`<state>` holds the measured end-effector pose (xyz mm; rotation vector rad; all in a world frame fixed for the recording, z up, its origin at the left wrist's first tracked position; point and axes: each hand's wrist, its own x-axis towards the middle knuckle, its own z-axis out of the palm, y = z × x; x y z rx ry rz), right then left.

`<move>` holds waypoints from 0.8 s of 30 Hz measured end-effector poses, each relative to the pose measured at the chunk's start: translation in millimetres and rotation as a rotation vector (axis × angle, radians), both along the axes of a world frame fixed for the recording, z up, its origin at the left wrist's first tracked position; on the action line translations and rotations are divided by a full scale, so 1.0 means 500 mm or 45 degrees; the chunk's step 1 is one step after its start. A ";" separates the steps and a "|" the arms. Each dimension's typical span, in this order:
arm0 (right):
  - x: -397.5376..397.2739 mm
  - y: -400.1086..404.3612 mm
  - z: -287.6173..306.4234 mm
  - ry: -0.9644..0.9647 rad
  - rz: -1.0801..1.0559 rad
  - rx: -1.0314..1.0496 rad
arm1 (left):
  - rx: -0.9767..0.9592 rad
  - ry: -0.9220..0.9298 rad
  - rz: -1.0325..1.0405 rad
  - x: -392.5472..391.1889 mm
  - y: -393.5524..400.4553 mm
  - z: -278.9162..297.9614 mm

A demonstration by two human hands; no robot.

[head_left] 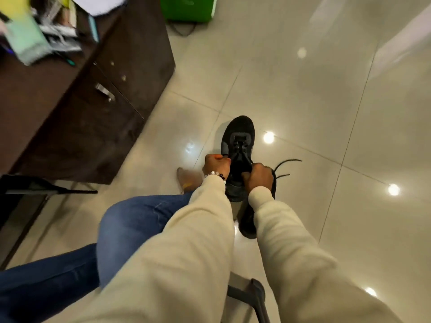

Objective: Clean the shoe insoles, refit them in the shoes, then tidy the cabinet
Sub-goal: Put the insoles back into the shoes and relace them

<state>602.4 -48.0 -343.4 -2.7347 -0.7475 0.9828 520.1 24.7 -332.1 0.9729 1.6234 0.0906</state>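
I gripped the black shoe [238,145] with my left hand [215,165] and right hand [258,177], both curled around its collar (laces loose), presumably widening the opening for the insole.

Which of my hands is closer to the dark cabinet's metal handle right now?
Left. The left hand grips the near side of the black shoe, on the side toward the cabinet handle. The right hand grips the shoe's far side, farther from the handle.
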 end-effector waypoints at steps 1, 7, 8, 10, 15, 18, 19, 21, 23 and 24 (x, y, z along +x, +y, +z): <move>-0.004 0.008 0.033 -0.014 0.005 0.044 | 0.056 -0.024 0.016 -0.008 0.007 0.033; -0.048 0.061 0.196 -0.086 0.074 0.263 | 0.143 -0.192 0.234 -0.065 0.042 0.207; -0.061 0.069 0.216 -0.088 0.084 0.287 | 0.153 -0.191 0.262 -0.078 0.045 0.227; -0.094 0.079 0.264 -0.096 0.112 0.356 | 0.187 -0.211 0.341 -0.114 0.051 0.265; -0.180 0.105 0.362 -0.154 0.219 0.577 | 0.302 -0.335 0.539 -0.220 0.081 0.349; -0.245 0.133 0.412 -0.130 0.276 0.729 | 0.376 -0.451 0.682 -0.299 0.102 0.397; -0.271 0.146 0.426 -0.114 0.297 0.768 | 0.393 -0.484 0.733 -0.329 0.110 0.411; -0.321 0.171 0.448 -0.097 0.355 0.807 | 0.400 -0.535 0.811 -0.382 0.123 0.436; -0.368 0.196 0.462 -0.074 0.407 0.828 | 0.440 -0.538 0.871 -0.431 0.138 0.456; -0.396 0.210 0.467 -0.049 0.437 0.835 | 0.468 -0.541 0.897 -0.458 0.147 0.463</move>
